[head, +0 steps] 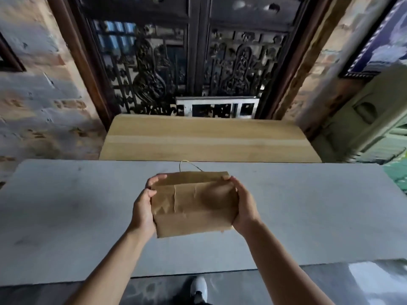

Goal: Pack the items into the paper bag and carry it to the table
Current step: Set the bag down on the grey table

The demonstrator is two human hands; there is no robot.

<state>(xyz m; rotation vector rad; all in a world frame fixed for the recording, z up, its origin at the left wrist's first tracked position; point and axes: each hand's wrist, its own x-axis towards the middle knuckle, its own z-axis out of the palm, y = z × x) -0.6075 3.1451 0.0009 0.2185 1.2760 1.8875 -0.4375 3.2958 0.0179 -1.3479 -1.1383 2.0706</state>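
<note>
A brown paper bag (193,203) with a thin string handle at its far edge is held over the grey table (308,212). My left hand (144,208) grips the bag's left side, fingers curled over its top left corner. On the opposite side, my right hand (243,205) clasps the bag with fingers wrapped around its edge. The bag looks fairly flat and creased, and its mouth faces away from me. What is inside it is hidden.
Beyond the grey table stands a wooden table (209,139) against an ornate dark metal gate (198,62). Rough plastered walls flank both sides. A white shoe (198,287) shows on the dark floor under the near table edge.
</note>
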